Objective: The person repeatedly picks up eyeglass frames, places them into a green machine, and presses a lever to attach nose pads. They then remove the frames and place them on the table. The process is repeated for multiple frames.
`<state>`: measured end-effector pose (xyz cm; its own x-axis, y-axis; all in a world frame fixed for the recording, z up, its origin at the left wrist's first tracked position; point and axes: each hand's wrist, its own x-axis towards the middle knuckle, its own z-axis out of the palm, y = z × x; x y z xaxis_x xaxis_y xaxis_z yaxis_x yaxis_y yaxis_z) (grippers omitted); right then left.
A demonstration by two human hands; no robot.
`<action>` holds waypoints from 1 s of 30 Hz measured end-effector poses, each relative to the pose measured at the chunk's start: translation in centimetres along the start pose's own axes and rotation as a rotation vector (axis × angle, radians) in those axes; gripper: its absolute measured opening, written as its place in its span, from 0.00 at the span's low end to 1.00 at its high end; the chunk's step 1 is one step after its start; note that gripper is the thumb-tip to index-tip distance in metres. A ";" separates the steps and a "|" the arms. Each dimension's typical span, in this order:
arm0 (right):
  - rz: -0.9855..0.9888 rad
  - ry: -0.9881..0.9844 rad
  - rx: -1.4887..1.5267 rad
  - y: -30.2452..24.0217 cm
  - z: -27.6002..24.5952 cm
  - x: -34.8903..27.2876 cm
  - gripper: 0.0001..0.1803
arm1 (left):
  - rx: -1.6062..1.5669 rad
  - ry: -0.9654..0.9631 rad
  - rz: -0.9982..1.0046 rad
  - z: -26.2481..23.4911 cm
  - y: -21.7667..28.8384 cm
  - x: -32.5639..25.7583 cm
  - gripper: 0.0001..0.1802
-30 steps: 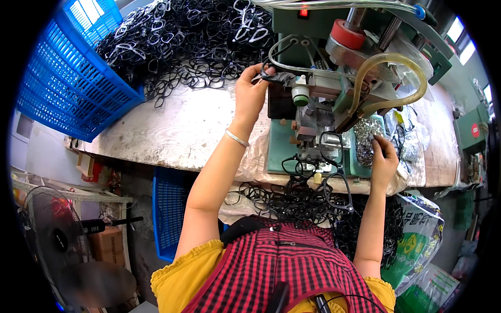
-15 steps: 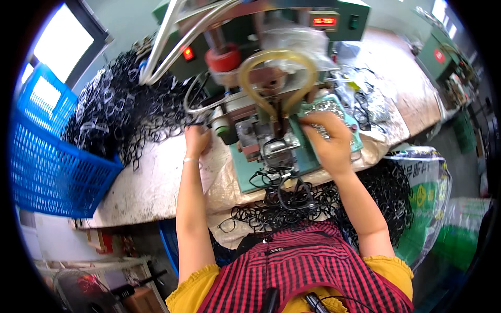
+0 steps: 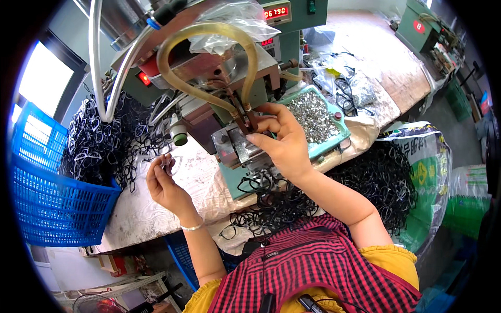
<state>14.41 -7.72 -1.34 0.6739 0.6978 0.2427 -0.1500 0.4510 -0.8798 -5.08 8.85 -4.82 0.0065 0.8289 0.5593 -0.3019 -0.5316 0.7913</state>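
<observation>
My left hand [image 3: 169, 188] is raised over the table, its fingertips pinching a thin glasses frame [image 3: 176, 165] with a pale outline. My right hand [image 3: 287, 143] reaches to the bench machine [image 3: 229, 70]. Its thumb and fingers close together beside the machine's two copper-coloured prongs [image 3: 243, 119], above a metal fixture [image 3: 245, 148]. Whatever those fingertips hold is too small or hidden. Just right of that hand is a turquoise tray [image 3: 340, 138] heaped with small shiny metal pieces [image 3: 313, 117].
Dark glasses frames [image 3: 99, 141] pile up at the left beside a blue basket [image 3: 62, 198]. More black frames [image 3: 282, 206] lie between the machine and my apron, and others [image 3: 383, 182] fill a printed sack [image 3: 433, 182]. A yellowish hose [image 3: 209, 31] loops over the machine.
My left hand has lifted off the table's pile side and moved left and nearer, now with a glasses frame. The right hand has gone from the tray to the machine's prongs. The view has shifted.
</observation>
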 end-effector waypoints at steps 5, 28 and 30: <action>0.000 0.032 -0.198 -1.4 0.5 -0.7 0.28 | -0.039 -0.461 0.400 2.2 5.4 -2.9 0.12; -0.250 0.140 0.013 3.8 0.0 -0.9 0.25 | -0.213 -0.422 0.177 7.2 7.7 0.9 0.12; -0.171 0.151 0.052 3.0 0.6 -1.3 0.25 | -0.223 -0.427 0.165 7.2 7.8 0.7 0.11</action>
<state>12.70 -6.95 -4.03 0.7927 0.5194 0.3192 -0.0585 0.5860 -0.8082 -0.59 4.01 3.52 0.3164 0.5677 0.7600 -0.5277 -0.5604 0.6383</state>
